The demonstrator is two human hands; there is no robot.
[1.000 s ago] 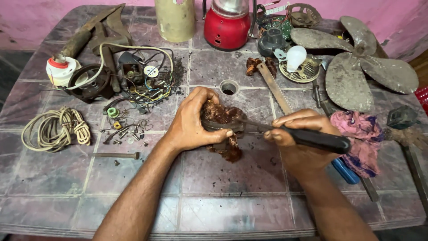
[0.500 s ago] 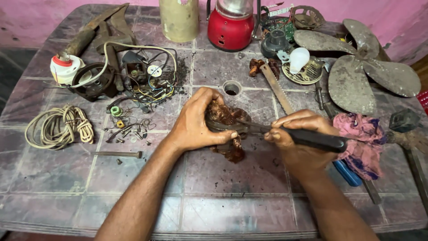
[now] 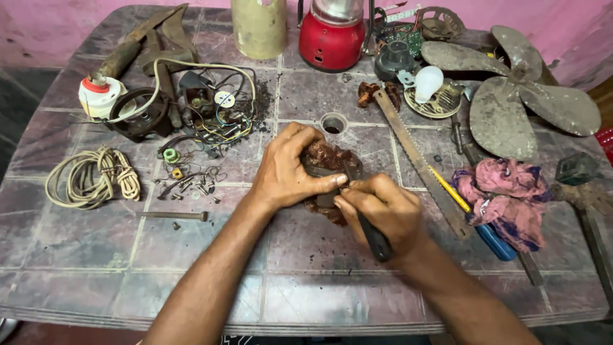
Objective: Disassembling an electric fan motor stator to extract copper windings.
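My left hand (image 3: 290, 169) grips a round motor stator with reddish-brown copper windings (image 3: 325, 157) at the middle of the table. My right hand (image 3: 383, 214) is closed around a tool with a black handle (image 3: 373, 237), held near upright. Its tip goes into the winding between my two thumbs and is hidden there. Part of the winding shows below my left thumb.
A coil of cord (image 3: 89, 177) lies left, loose screws (image 3: 185, 179) and a wired motor part (image 3: 191, 105) beyond it. A hacksaw (image 3: 418, 163), pink rag (image 3: 514, 198), blue-handled tool (image 3: 495, 241) and dusty fan blade (image 3: 517, 102) lie right. A red jar base (image 3: 332, 38) stands behind.
My right hand has swung in toward the winding, turning the black handle from lying sideways to pointing down toward me. The left hand keeps its hold.
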